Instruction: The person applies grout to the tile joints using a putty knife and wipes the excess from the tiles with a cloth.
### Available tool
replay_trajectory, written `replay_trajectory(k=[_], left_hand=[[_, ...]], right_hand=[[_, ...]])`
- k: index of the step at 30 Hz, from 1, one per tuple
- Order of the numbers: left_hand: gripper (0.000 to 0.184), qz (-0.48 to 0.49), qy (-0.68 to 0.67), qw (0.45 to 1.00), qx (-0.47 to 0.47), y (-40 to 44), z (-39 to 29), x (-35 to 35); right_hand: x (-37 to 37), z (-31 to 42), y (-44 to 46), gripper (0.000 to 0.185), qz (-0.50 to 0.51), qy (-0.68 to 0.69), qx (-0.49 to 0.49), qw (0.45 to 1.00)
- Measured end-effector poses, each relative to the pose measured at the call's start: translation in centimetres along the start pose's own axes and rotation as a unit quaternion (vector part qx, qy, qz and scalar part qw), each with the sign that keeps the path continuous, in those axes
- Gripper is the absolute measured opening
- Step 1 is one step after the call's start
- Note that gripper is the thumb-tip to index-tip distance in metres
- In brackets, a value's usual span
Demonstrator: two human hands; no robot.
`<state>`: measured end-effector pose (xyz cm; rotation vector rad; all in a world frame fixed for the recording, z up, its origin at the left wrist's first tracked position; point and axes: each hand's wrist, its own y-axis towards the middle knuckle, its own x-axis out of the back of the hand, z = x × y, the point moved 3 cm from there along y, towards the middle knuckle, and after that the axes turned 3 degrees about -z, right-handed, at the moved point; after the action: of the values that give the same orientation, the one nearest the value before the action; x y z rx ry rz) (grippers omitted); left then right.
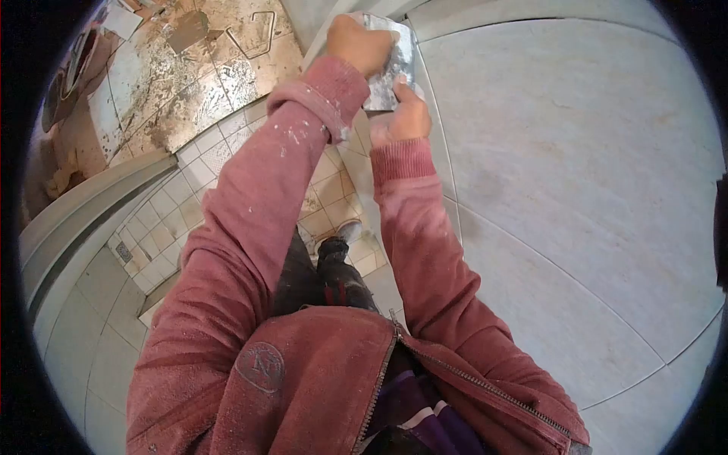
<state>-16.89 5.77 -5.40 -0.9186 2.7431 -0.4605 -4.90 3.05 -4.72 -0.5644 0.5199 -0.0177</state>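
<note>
A rectangular metal plate (387, 64), shiny and smeared with whitish residue, is held at the top middle, close to the tiled wall. My left hand (359, 44) is closed at its upper part, with fingers bent over the face. Lower down, my right hand (406, 115) grips the bottom right edge, its thumb pointing up along the plate. Whether the plate has a handle is hidden behind my hands. Both reddish sleeves (258, 197) carry pale dust, and white spots mark the left cuff.
Large pale tiles (561, 152) cover the wall on the right. Below are small floor tiles (326, 197) and my shoe (349, 230). At upper left, a wet, dirty floor (220, 76) holds a bent metal rod (262, 42) and debris. A curved pale ledge (91, 201) runs at left.
</note>
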Motion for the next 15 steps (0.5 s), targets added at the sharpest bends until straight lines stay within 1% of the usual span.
replay_trajectory(k=[2,3,5,6,7,8,9,11,12,13,14,15], left_hand=[[0.037,-0.091,0.087,0.987,-0.097,-0.4,-0.2,-0.4],[0.037,-0.095,0.086,0.987,-0.096,-0.7,-0.3,-0.1],[0.045,-0.047,0.105,0.989,-0.092,-1.1,-0.9,-0.1],[0.021,-0.123,0.103,0.977,-0.141,-0.5,-0.5,-0.3],[0.021,-0.118,0.105,0.978,-0.134,-0.3,0.2,-0.4],[0.022,-0.092,0.097,0.988,-0.071,-0.4,-0.2,-0.1],[0.022,-0.071,0.087,0.993,-0.016,-0.1,-0.6,0.2],[0.025,-0.076,0.096,0.992,-0.024,-0.7,0.0,-0.1],[0.029,-0.081,0.102,0.991,-0.039,-0.9,0.0,-0.3],[0.032,-0.086,0.108,0.989,-0.055,-0.8,-0.2,-0.5],[0.028,-0.061,0.074,0.994,-0.044,-1.2,-1.0,-0.4],[0.028,-0.059,0.076,0.994,-0.044,-0.5,-1.1,-0.4]], right_hand=[[0.5,0.2,-0.5,0.030,0.010,0.012,0.003,1.000],[0.4,0.4,-0.8,0.030,0.021,0.026,0.008,0.999],[-0.2,0.5,0.0,0.030,0.012,0.009,-0.008,1.000],[-0.1,0.3,0.3,0.031,-0.008,-0.007,-0.026,1.000],[0.7,0.1,0.1,0.032,-0.036,-0.025,-0.046,0.998],[0.1,0.4,-0.2,0.032,-0.028,-0.025,-0.020,0.999],[0.2,0.3,0.0,0.032,-0.028,-0.023,-0.020,0.999],[0.0,0.7,-0.3,0.031,-0.019,0.002,0.009,1.000],[0.3,1.0,-0.9,0.031,-0.063,-0.002,-0.045,0.997],[-0.1,1.3,-1.0,0.031,-0.058,-0.001,-0.043,0.997],[-0.6,1.4,-1.2,0.027,-0.043,0.026,-0.035,0.998],[-0.6,1.5,-1.2,0.023,-0.031,0.055,-0.029,0.998]])
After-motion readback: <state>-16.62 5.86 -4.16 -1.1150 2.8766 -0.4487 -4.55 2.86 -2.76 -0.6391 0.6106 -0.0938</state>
